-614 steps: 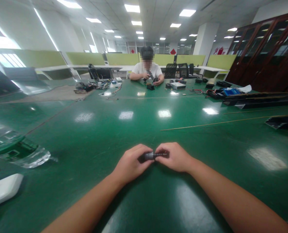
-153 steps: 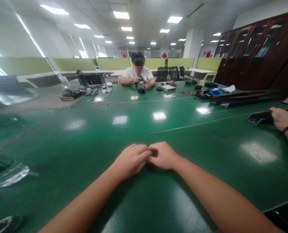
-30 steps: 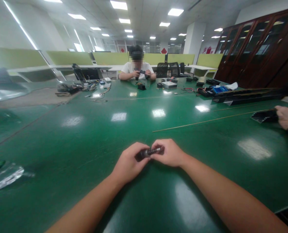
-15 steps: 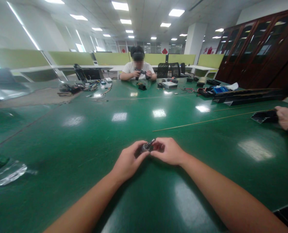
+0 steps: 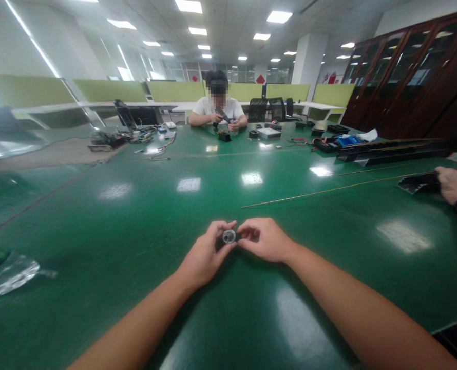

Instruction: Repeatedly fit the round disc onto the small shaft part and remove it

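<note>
My left hand (image 5: pixel 203 254) is closed around a small, round, dark and silvery metal part (image 5: pixel 229 236). Its ring-shaped face with a hole or stub in the middle is turned up toward me. At the right side of this part, my right hand (image 5: pixel 265 239) has its thumb and fingers curled into a pinch. A dark bit shows by the right fingertips, but I cannot tell whether it belongs to the round part. Both hands are low over the green tabletop (image 5: pixel 155 205), and the fingertips almost meet.
A thin brass-coloured rod (image 5: pixel 290 198) lies beyond my hands. At the right, another person's hand (image 5: pixel 455 185) rests on a black channel-like piece (image 5: pixel 417 181). Across the table sits a co-worker (image 5: pixel 217 110) holding a dark tool. Electronics (image 5: pixel 144 134) lie far left; clear plastic (image 5: pixel 13 275) lies near left.
The dark, slim piece that stuck up from the round part toward the upper right no longer shows there. The part's ring-shaped face is now visible. Across the table, the co-worker's tool has tilted.
</note>
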Motion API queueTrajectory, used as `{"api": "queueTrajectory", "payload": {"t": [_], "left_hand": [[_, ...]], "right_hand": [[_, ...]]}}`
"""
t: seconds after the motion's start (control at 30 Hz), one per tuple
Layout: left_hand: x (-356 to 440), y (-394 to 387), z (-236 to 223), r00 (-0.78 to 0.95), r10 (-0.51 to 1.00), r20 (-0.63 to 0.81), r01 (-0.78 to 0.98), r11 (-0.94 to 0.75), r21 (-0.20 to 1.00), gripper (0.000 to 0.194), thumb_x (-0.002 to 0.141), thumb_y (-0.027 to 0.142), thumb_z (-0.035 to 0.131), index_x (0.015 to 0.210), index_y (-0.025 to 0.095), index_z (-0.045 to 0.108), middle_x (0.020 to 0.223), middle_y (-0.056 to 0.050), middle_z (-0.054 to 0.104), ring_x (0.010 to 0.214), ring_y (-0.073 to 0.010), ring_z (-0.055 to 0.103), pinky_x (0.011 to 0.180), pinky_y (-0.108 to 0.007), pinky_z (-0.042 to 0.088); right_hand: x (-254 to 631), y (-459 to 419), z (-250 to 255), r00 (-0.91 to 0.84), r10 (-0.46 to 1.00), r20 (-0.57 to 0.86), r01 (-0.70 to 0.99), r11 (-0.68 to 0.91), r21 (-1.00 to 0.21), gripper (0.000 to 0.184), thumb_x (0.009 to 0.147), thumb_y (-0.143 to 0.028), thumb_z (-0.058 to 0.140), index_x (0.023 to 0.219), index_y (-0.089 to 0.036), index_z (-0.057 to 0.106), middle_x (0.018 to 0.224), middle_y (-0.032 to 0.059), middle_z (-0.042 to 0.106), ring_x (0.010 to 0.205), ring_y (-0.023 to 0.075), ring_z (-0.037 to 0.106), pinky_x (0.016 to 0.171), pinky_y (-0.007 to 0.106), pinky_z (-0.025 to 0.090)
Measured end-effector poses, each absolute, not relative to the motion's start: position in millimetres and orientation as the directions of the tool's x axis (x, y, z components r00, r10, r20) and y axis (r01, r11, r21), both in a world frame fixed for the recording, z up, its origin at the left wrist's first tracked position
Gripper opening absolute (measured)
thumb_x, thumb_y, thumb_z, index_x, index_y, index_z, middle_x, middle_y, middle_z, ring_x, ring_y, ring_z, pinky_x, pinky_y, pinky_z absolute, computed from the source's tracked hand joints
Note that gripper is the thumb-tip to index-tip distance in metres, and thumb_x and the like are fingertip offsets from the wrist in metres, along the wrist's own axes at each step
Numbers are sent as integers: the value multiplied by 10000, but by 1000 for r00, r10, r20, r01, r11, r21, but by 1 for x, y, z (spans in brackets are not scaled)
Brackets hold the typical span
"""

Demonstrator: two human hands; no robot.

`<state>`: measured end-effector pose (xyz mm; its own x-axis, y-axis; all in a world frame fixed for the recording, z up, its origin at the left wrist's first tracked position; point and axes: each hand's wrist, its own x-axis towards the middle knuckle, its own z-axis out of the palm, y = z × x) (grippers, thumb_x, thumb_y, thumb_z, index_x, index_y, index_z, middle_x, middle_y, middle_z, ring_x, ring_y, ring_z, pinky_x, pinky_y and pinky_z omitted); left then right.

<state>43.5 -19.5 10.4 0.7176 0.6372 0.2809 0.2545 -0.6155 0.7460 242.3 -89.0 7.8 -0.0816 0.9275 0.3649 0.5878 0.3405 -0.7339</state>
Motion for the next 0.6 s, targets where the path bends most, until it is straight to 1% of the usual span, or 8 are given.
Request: {"api": "queueTrajectory", "payload": {"t": [0.07, 0.2, 0.37, 0.47, 0.6], "left_hand": [[43, -20, 12, 719, 637, 280, 263, -621, 738, 260, 925, 343, 560, 1138, 218, 478, 1285, -114, 630, 1160, -227, 628, 1006, -426, 518], [43, -21, 15, 693, 669, 268, 312, -613, 726, 298, 942, 387, 546, 1181, 214, 505, 1149, -80, 667, 1037, -206, 656, 922, -364, 533], [43, -21, 16, 673, 678, 297, 337, -638, 693, 300, 940, 400, 549, 1167, 204, 556, 1058, -60, 667, 933, -197, 651, 855, -336, 531], [44, -22, 17, 678, 662, 320, 330, -663, 672, 292, 943, 400, 543, 1162, 210, 581, 1054, -55, 668, 932, -197, 645, 861, -335, 528], [43, -20, 17, 681, 645, 347, 327, -691, 644, 285, 953, 382, 543, 1200, 250, 594, 1115, -36, 658, 998, -189, 622, 923, -329, 499]], "right_hand": [[242, -89, 8, -75, 930, 359, 589, 332, -737, 165, 795, -184, 694, 957, -173, 724, 824, 24, 724, 701, 135, 641, 684, 241, 489], [242, -89, 8, -74, 931, 358, 596, 329, -732, 172, 801, -199, 693, 969, -178, 724, 830, 24, 723, 707, 140, 639, 686, 248, 490], [243, -88, 10, -58, 927, 369, 616, 325, -718, 182, 813, -190, 669, 987, -171, 720, 852, 32, 718, 716, 143, 634, 687, 256, 490], [243, -88, 10, -31, 931, 364, 615, 305, -728, 213, 809, -193, 677, 1018, -174, 712, 870, 35, 716, 727, 149, 636, 698, 264, 495], [243, -87, 10, 11, 933, 360, 599, 282, -749, 242, 806, -201, 680, 1047, -181, 687, 853, 28, 706, 717, 150, 632, 685, 262, 493]]}}
